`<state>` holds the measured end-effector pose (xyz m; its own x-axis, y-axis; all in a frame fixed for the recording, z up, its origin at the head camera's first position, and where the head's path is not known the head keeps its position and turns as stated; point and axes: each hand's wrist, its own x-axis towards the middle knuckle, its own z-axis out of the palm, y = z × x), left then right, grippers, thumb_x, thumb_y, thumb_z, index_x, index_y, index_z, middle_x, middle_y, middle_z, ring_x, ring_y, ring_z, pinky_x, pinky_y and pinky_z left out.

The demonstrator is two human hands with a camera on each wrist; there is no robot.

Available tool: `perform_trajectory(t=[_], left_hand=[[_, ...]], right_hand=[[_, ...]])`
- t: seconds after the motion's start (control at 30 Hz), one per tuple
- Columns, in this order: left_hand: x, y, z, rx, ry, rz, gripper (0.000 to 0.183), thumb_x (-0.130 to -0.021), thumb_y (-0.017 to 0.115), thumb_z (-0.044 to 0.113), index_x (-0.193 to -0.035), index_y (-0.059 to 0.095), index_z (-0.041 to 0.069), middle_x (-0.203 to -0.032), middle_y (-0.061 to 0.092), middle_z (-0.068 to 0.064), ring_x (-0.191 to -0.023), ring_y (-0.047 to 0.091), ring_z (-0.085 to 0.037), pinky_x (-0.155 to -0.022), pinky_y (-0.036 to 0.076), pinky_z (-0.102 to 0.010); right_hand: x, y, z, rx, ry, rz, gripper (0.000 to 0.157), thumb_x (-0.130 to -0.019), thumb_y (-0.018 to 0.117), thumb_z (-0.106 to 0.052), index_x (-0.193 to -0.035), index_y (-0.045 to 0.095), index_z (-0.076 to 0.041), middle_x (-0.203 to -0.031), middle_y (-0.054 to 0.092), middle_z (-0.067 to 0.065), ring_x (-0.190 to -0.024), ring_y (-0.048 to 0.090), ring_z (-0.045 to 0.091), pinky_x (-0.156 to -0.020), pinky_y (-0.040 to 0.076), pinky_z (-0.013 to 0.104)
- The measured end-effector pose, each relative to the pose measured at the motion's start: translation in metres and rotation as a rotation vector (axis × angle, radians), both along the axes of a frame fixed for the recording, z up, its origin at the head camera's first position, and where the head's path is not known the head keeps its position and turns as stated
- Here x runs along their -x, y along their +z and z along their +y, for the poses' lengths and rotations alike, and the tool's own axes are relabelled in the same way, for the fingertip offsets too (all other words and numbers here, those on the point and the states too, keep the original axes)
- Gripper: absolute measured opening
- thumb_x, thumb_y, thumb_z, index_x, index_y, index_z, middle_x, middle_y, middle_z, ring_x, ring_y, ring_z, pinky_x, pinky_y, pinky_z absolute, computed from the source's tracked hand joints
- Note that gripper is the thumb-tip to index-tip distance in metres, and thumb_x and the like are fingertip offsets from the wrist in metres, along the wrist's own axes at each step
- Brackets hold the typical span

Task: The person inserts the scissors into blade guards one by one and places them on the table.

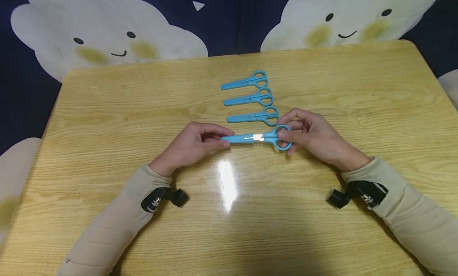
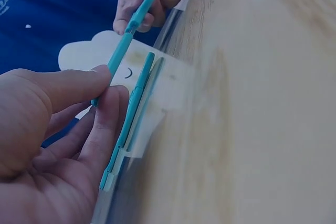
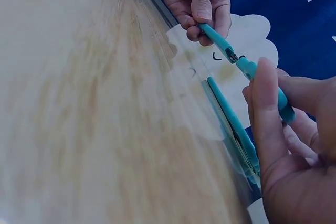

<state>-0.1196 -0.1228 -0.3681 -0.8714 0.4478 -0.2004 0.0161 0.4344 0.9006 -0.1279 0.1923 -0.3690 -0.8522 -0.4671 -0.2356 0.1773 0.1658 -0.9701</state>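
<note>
In the head view, a pair of blue scissors (image 1: 270,135) is held level between both hands, with a short stretch of shiny blade showing between its handles and a blue blade cover (image 1: 239,139). My left hand (image 1: 191,144) pinches the closed tip of the cover between thumb and fingers. At the other end, my right hand (image 1: 316,135) grips the finger loops, its thumb over them. The left wrist view shows the cover (image 2: 119,56) raised above the tabletop. Most of the blade is hidden inside the cover.
Just beyond the hands, three more blue scissors in covers lie in a column: the far pair (image 1: 236,84), the middle pair (image 1: 240,101) and the near pair (image 1: 243,118). They rest on a wooden table (image 1: 143,228). A dark cloud-patterned cloth (image 1: 232,25) hangs behind it.
</note>
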Motion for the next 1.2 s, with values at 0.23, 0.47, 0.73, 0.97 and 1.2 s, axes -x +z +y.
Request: perform_trajectory(t=[0.23,0.47,0.73,0.97,1.2], left_hand=[[0.0001,-0.0025,-0.0003,-0.007,0.01,0.008,0.025,-0.086,0.075,0.028,-0.111,0.074,0.022,-0.108,0.074,0.001,-0.09,0.07,-0.009,-0.078,0.057,-0.025],[-0.0003,-0.0019,-0.0002,0.01,0.027,0.01,0.024,-0.086,0.075,0.028,-0.11,0.074,0.024,-0.106,0.074,0.002,-0.087,0.07,-0.01,-0.076,0.057,-0.026],[0.0002,-0.0012,-0.0005,0.042,0.032,0.021,0.024,-0.084,0.077,0.032,-0.107,0.074,0.028,-0.095,0.076,0.002,-0.081,0.07,-0.012,-0.072,0.055,-0.027],[0.0001,-0.0001,0.0007,0.071,0.053,0.051,0.022,-0.083,0.077,0.033,-0.105,0.075,0.029,-0.092,0.076,0.004,-0.075,0.067,-0.011,-0.068,0.054,-0.026],[0.0032,-0.0034,-0.0007,0.055,0.067,0.051,0.018,-0.084,0.076,0.032,-0.102,0.076,0.03,-0.094,0.076,0.004,-0.076,0.067,-0.012,-0.068,0.054,-0.029]], right_hand=[[-0.0016,0.002,-0.002,-0.048,-0.011,-0.018,0.039,-0.092,0.067,-0.024,-0.124,0.054,-0.005,-0.102,0.071,0.009,-0.087,0.072,0.02,-0.071,0.06,0.039],[-0.0027,0.0026,-0.0019,-0.101,-0.002,0.021,0.04,-0.095,0.063,-0.027,-0.129,0.055,-0.009,-0.109,0.07,0.008,-0.09,0.072,0.024,-0.075,0.06,0.042],[-0.0026,0.0018,-0.0023,-0.117,-0.018,0.064,0.039,-0.095,0.063,-0.026,-0.129,0.056,-0.009,-0.108,0.07,0.007,-0.088,0.072,0.022,-0.074,0.06,0.042],[-0.0029,0.0018,-0.0032,-0.119,-0.022,0.07,0.037,-0.096,0.062,-0.024,-0.129,0.056,-0.008,-0.106,0.07,0.007,-0.085,0.071,0.023,-0.072,0.059,0.041],[-0.003,0.0011,-0.0051,-0.128,-0.002,0.069,0.037,-0.095,0.063,-0.022,-0.129,0.056,-0.01,-0.107,0.069,0.009,-0.084,0.07,0.023,-0.071,0.059,0.041]])
